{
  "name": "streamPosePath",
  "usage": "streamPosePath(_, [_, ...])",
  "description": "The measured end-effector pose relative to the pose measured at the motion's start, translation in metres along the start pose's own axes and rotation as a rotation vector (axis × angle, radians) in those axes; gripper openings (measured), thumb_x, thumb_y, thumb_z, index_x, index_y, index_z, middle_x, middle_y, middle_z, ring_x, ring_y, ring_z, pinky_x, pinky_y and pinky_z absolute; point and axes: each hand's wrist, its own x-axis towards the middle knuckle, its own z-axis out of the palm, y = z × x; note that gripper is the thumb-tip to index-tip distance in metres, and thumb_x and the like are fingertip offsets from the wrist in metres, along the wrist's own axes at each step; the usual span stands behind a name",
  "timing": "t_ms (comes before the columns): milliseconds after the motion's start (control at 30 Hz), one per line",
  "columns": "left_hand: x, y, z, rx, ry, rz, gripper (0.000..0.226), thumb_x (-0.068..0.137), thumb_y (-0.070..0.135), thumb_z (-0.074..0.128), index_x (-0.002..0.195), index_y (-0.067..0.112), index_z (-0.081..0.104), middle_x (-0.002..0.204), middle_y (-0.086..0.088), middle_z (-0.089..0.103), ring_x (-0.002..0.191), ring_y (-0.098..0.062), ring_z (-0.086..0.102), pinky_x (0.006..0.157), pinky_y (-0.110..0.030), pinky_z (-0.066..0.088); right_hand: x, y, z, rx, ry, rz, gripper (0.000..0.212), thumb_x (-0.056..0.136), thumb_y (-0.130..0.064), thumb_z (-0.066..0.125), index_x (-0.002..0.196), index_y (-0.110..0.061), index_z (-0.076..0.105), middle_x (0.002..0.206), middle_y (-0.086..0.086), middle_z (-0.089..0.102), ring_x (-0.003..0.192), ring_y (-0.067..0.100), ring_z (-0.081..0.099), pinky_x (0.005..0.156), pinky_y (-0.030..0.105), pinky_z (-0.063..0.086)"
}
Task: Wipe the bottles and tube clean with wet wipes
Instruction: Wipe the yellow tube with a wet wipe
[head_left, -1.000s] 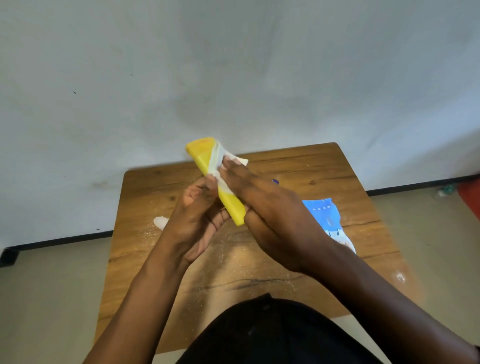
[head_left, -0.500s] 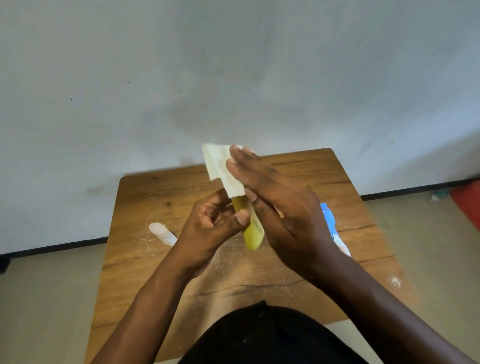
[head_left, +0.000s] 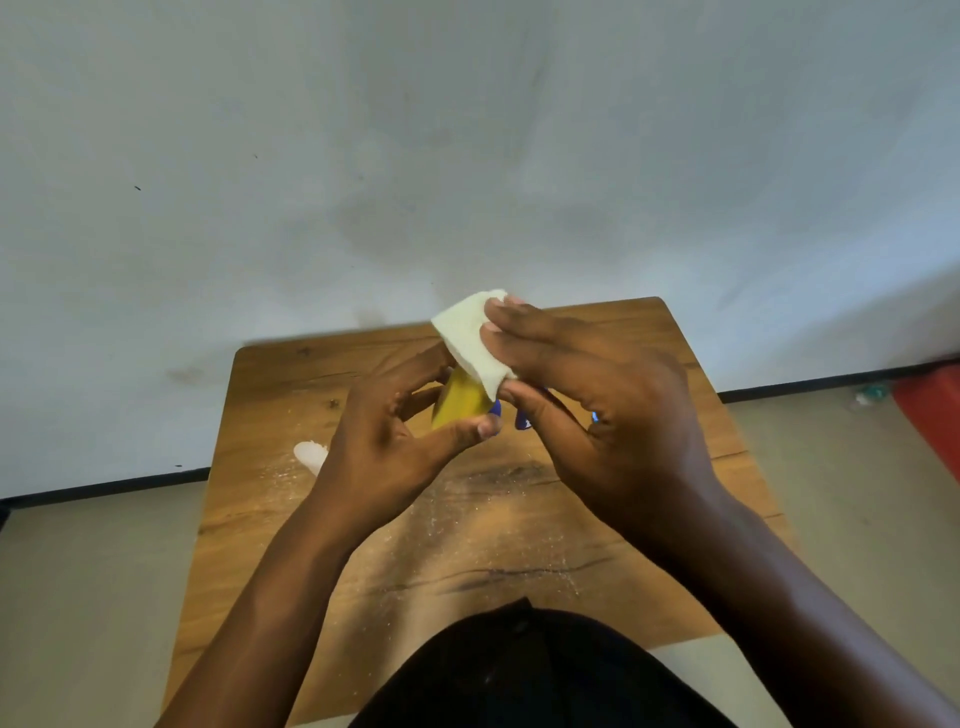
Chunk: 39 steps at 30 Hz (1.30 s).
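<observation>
Here, in the head view, both hands are raised above a small wooden table (head_left: 649, 364) that stands against a pale wall (head_left: 467, 130). The left hand (head_left: 384, 457) is curled around the lower part of a yellow bottle (head_left: 460, 402), thumb across its near side and fingers wrapped behind, so the bottle sits tilted in that grasp. The right hand (head_left: 597, 410) holds a white wet wipe (head_left: 470, 338) pressed over the bottle's upper end; its fingers lie close together along the wipe, with the thumb pinching the cloth's lower edge. Most of the bottle is hidden by the wipe and the hands. Small blue patches (head_left: 522, 418) show between the right hand's fingers; what they belong to cannot be told. A whitish object (head_left: 310, 455) lies on the table just left of the left wrist, partly hidden. Fine pale specks are scattered over the tabletop below the hands.
</observation>
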Motion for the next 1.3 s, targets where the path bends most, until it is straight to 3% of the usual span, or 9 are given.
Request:
streamPosePath(200, [-0.002, -0.005, 0.005, 0.0, 0.005, -0.026, 0.057, 0.079, 0.039, 0.083, 0.133, 0.036, 0.064, 0.134, 0.017, 0.068, 0.124, -0.005, 0.064, 0.099, -0.017, 0.053, -0.006, -0.003, 0.001, -0.07, 0.086, -0.028, 0.018, 0.088, -0.004, 0.079, 0.105, -0.004, 0.081, 0.116, 0.007, 0.078, 0.119, 0.016, 0.071, 0.103, 0.027, 0.056])
streamPosePath(367, [-0.001, -0.003, 0.004, -0.042, 0.004, -0.029, 0.047, 0.077, 0.045, 0.082, 0.122, 0.049, 0.067, 0.125, 0.02, 0.071, 0.119, -0.006, 0.067, 0.098, -0.021, 0.055, 0.001, 0.002, 0.004, -0.005, -0.111, -0.016, 0.039, 0.097, -0.006, 0.067, 0.136, -0.004, 0.066, 0.145, 0.009, 0.063, 0.144, 0.019, 0.053, 0.118, 0.03, 0.045])
streamPosePath(500, [-0.001, 0.0, 0.001, -0.013, -0.002, -0.018, 0.042, 0.077, 0.048, 0.082, 0.113, 0.064, 0.065, 0.12, 0.03, 0.07, 0.115, 0.0, 0.067, 0.09, -0.012, 0.052, 0.003, 0.004, 0.004, 0.021, -0.205, 0.056, 0.048, 0.102, -0.015, 0.062, 0.148, -0.008, 0.055, 0.157, 0.004, 0.052, 0.152, 0.012, 0.04, 0.121, 0.023, 0.037])
streamPosePath(633, [-0.002, -0.001, 0.003, -0.001, 0.025, 0.013, 0.045, 0.079, 0.047, 0.08, 0.122, 0.048, 0.066, 0.122, 0.023, 0.071, 0.114, -0.005, 0.068, 0.09, -0.014, 0.054, -0.002, -0.002, 0.007, -0.001, 0.052, 0.036, 0.037, 0.092, -0.006, 0.074, 0.129, -0.005, 0.071, 0.137, 0.007, 0.068, 0.135, 0.015, 0.061, 0.113, 0.027, 0.049])
streamPosePath(700, [-0.001, 0.0, 0.005, 0.006, 0.041, 0.021, 0.046, 0.078, 0.047, 0.081, 0.12, 0.051, 0.065, 0.12, 0.023, 0.071, 0.113, -0.006, 0.068, 0.09, -0.014, 0.055, -0.007, -0.005, 0.009, -0.058, 0.193, -0.002, 0.026, 0.086, 0.002, 0.079, 0.112, -0.003, 0.079, 0.121, 0.008, 0.076, 0.121, 0.018, 0.071, 0.105, 0.031, 0.056])
streamPosePath(867, [0.0, -0.001, 0.007, 0.045, 0.068, 0.033, 0.051, 0.078, 0.048, 0.081, 0.124, 0.054, 0.061, 0.126, 0.023, 0.068, 0.12, -0.006, 0.064, 0.093, -0.016, 0.055, -0.011, -0.004, 0.011, -0.128, 0.173, -0.086, 0.021, 0.088, 0.003, 0.077, 0.109, -0.001, 0.08, 0.12, 0.012, 0.077, 0.12, 0.021, 0.071, 0.105, 0.033, 0.055])
streamPosePath(1000, [-0.003, -0.01, 0.003, 0.154, 0.105, 0.013, 0.053, 0.08, 0.045, 0.081, 0.13, 0.043, 0.065, 0.13, 0.018, 0.067, 0.121, -0.006, 0.063, 0.097, -0.03, 0.056, -0.007, -0.009, 0.007, 0.067, 0.027, 0.081, 0.035, 0.102, -0.03, 0.063, 0.125, -0.006, 0.074, 0.135, 0.005, 0.07, 0.133, 0.013, 0.062, 0.106, 0.035, 0.056])
streamPosePath(1133, [-0.002, -0.011, -0.001, 0.263, 0.128, -0.006, 0.065, 0.079, 0.03, 0.089, 0.139, 0.029, 0.064, 0.135, 0.012, 0.065, 0.124, -0.006, 0.06, 0.096, -0.031, 0.056, -0.004, -0.009, 0.005, 0.276, 0.086, 0.307, 0.027, 0.1, -0.019, 0.069, 0.126, -0.013, 0.073, 0.131, -0.005, 0.071, 0.124, 0.003, 0.066, 0.094, 0.03, 0.062])
streamPosePath(1300, [0.0, -0.005, -0.003, 0.38, 0.103, 0.069, 0.065, 0.081, 0.028, 0.088, 0.141, 0.028, 0.063, 0.134, 0.012, 0.062, 0.122, -0.005, 0.057, 0.09, -0.031, 0.057, 0.002, -0.006, -0.003, 0.463, -0.096, 0.594, 0.057, 0.091, -0.022, 0.078, 0.144, -0.031, 0.059, 0.14, -0.013, 0.066, 0.121, 0.0, 0.067, 0.088, 0.02, 0.061])
